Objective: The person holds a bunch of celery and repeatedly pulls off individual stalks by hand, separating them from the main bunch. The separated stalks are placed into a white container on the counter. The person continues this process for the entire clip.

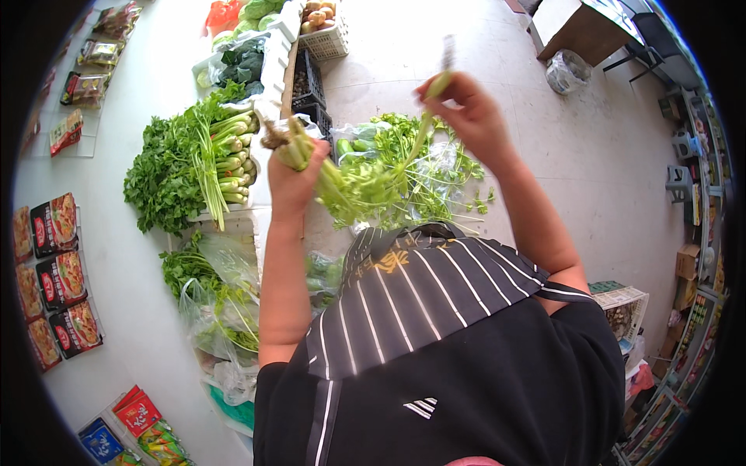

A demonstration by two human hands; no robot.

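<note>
My left hand (291,185) grips a bunch of celery (333,187) by its base, with brown roots at the upper left and leaves hanging down to the right. Raised at the right, my right hand (475,119) pinches a single pale green stalk (421,140) that trails towards the bunch. A narrow blurred tip (448,51) sticks up above those fingers; whether it is part of the stalk or something else, I cannot tell. Below both hands, loose celery leaves and stalks (408,195) lie in a heap with clear plastic, partly hidden by the bunch.
On the stand to my left is stacked leafy celery (169,169), with broccoli (243,63) farther off and bagged greens (224,303) nearer. Dark crates (309,81) and a crate of onions (326,41) stand beyond. Shelving (708,244) lines the right; a bin (567,73) stands far right.
</note>
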